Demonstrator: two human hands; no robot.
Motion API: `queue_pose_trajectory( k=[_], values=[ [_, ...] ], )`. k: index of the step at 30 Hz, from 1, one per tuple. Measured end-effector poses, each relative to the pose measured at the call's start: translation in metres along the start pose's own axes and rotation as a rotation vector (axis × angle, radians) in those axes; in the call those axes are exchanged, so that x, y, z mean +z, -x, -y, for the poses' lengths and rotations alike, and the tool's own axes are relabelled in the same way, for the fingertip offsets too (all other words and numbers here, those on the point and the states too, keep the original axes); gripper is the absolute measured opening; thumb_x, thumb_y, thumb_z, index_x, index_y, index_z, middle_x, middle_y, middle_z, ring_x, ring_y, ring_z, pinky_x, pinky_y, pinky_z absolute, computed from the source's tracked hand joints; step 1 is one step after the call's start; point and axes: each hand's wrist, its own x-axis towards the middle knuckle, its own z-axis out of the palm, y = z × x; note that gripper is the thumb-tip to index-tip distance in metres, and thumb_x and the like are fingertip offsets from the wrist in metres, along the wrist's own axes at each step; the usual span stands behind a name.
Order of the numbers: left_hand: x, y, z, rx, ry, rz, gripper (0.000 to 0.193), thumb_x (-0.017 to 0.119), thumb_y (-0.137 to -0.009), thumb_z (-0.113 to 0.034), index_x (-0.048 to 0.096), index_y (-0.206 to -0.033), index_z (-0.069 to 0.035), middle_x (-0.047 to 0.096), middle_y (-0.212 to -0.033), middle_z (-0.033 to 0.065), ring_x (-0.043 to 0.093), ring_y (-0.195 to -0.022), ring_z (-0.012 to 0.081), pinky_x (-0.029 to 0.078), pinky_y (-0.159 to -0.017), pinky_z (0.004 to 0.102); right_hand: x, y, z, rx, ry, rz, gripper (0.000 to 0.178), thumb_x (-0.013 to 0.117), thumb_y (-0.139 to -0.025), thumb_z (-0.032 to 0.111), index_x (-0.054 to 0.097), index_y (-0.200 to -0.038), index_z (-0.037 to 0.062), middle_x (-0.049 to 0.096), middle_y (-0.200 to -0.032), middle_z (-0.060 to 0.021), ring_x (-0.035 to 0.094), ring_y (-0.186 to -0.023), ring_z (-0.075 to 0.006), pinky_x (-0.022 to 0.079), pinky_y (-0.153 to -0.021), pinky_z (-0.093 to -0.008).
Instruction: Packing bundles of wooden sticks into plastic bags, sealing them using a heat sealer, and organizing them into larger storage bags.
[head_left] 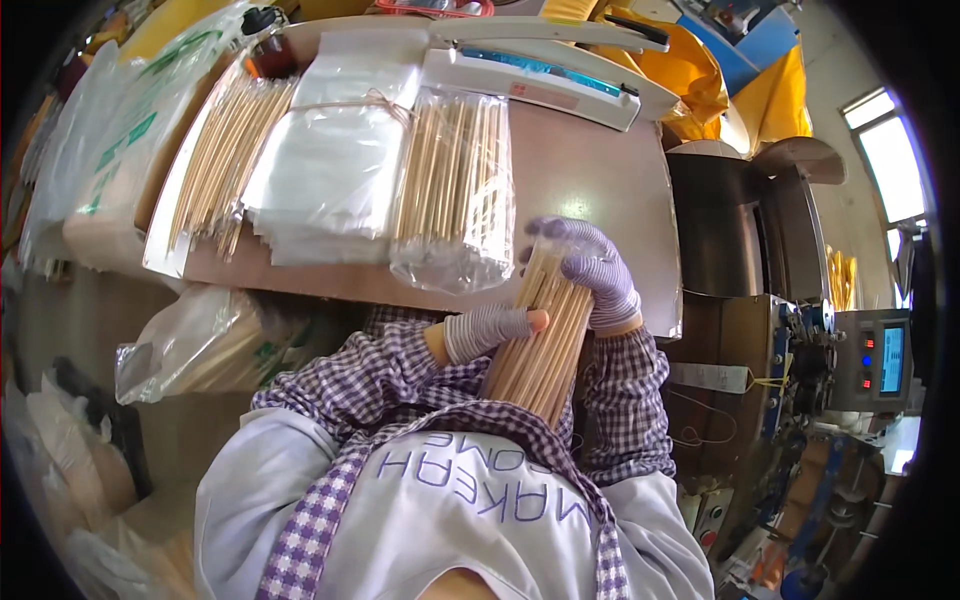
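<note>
In front of my chest I hold a thick bundle of thin wooden sticks (545, 350), tilted with its far end near the table's front edge. My left hand (488, 333), in a striped glove with a bare thumb tip, is closed against its left side. My right hand (597, 268), in a purple striped glove, wraps round the far end, where clear plastic seems to cover the sticks. Left of my hands, a clear bag full of sticks (455, 180) lies on the table (600, 170). Beside it is a stack of clear plastic bags (335, 160) tied with string.
Loose sticks (228, 150) lie farther left, near a dark bottle (268, 45). A long white bag sealer (535, 85) stands along the table's back. A plastic bag with sticks (215, 345) sits below the left front edge. At right is machinery with a display panel (872, 360).
</note>
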Motion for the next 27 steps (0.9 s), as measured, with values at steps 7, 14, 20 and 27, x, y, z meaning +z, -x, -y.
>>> queue_pose_trajectory(
  k=[7,14,20,27],
  values=[
    [-0.04,0.056,-0.039,0.673,-1.747,-0.432,0.058,0.063,-0.074,-0.033,0.045,-0.122,-0.006,0.051,-0.111,0.0134,0.051,-0.098,0.0245,0.041,-0.086,0.0345,-0.015,-0.012,-0.032,0.055,-0.151,0.042,0.029,0.06,-0.071,0.014,0.056,-0.096,-0.0014,0.058,-0.096,-0.0166,0.059,-0.083,-0.0257,0.049,-0.076,-0.0346],
    [-0.104,0.018,-0.045,0.019,-0.823,-0.735,0.021,0.057,-0.08,-0.025,0.063,-0.092,-0.009,0.06,-0.079,0.003,0.055,-0.07,0.0141,0.048,-0.064,0.0282,0.041,-0.039,-0.039,0.153,-0.155,0.146,0.024,0.058,-0.073,0.01,0.058,-0.095,-0.0007,0.06,-0.093,-0.0132,0.058,-0.084,-0.0203,0.047,-0.078,-0.0301],
    [-0.045,0.021,-0.051,0.887,-1.04,-0.7,0.012,0.061,-0.079,-0.015,0.063,-0.087,-0.006,0.061,-0.075,0.0047,0.056,-0.066,0.0144,0.048,-0.058,0.0265,0.046,-0.038,-0.043,0.175,0.115,-0.014,0.026,0.058,-0.079,0.013,0.057,-0.101,-0.0016,0.06,-0.097,-0.0075,0.057,-0.085,-0.0145,0.045,-0.08,-0.0254],
    [0.005,0.09,0.027,0.552,-1.272,-0.244,0.016,0.063,-0.075,-0.018,0.064,-0.084,-0.005,0.058,-0.071,0.0109,0.056,-0.062,0.0246,0.045,-0.052,0.0312,0.063,0.133,-0.126,0.058,0.557,-0.215,0.045,0.048,-0.086,0.004,0.03,-0.127,0.0048,0.042,-0.125,-0.0145,0.037,-0.118,-0.0177,0.039,-0.092,-0.0284]
  ],
)
